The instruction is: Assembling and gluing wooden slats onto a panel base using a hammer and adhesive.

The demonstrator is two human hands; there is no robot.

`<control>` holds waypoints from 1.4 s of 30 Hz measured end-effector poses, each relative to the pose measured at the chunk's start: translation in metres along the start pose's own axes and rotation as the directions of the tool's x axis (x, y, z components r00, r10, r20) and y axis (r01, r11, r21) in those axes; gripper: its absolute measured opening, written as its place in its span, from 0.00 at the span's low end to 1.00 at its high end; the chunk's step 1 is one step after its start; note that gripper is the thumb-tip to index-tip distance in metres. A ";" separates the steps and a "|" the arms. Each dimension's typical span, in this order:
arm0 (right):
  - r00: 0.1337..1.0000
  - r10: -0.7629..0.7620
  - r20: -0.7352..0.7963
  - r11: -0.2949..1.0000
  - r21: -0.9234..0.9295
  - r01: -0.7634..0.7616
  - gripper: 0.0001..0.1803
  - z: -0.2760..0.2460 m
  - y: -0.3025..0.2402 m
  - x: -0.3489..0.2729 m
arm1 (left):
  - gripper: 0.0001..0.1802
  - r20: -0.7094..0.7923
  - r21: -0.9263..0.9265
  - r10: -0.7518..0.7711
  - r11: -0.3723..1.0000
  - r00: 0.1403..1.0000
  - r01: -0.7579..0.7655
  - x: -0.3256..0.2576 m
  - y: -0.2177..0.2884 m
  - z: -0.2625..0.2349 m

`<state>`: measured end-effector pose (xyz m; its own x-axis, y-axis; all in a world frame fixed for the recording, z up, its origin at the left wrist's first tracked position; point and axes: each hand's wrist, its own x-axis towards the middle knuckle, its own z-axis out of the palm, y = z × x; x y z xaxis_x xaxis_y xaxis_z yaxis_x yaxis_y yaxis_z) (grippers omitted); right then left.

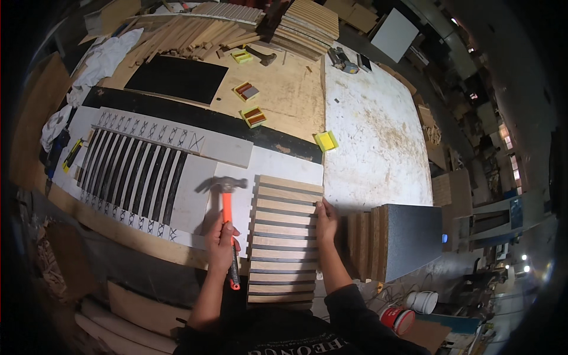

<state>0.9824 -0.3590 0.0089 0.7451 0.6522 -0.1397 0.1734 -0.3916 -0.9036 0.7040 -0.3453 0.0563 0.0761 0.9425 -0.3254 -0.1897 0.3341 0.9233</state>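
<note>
My left hand (pixel 220 247) is closed round the orange and black handle of a claw hammer (pixel 227 204), its metal head raised and pointing away from me. Directly in front of my body lies a slatted wooden panel (pixel 284 243), pale strips with dark gaps between them. My right hand (pixel 326 225) grips this panel by its right edge, fingertips near the far corner. Left of the hammer, a white board with black strips (pixel 133 171) carries rows of pen-marked crosses along both ends.
Small yellow boxes (pixel 254 116) sit across the bench, some with brown contents. Beyond them are a hatchet-like tool (pixel 262 55), a black sheet (pixel 177 80), loose wood strips (pixel 195 36) and stacked slatted panels (pixel 305 26). Thick dark-faced boards (pixel 414 239) stand at my right, near buckets (pixel 397 319).
</note>
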 end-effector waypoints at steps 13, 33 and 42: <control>0.998 -0.066 -0.004 0.995 -0.075 0.066 0.23 -0.002 -0.003 0.002 | 0.21 0.058 0.073 -0.069 0.995 0.996 0.064 0.004 -0.022 0.008; 1.000 -0.016 -0.002 1.000 -0.012 0.016 0.24 0.002 -0.011 0.014 | 0.22 0.081 0.019 -0.066 0.998 0.995 0.065 0.011 -0.005 -0.001; 0.999 -0.030 0.037 0.999 -0.044 0.032 0.26 -0.004 -0.006 0.015 | 0.21 0.105 0.032 -0.064 0.998 0.992 0.061 0.014 -0.014 0.005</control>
<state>0.9944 -0.3493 0.0140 0.7151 0.6873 -0.1275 0.2253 -0.3993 -0.8887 0.7122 -0.3365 0.0393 0.1903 0.9131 -0.3606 -0.1530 0.3904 0.9078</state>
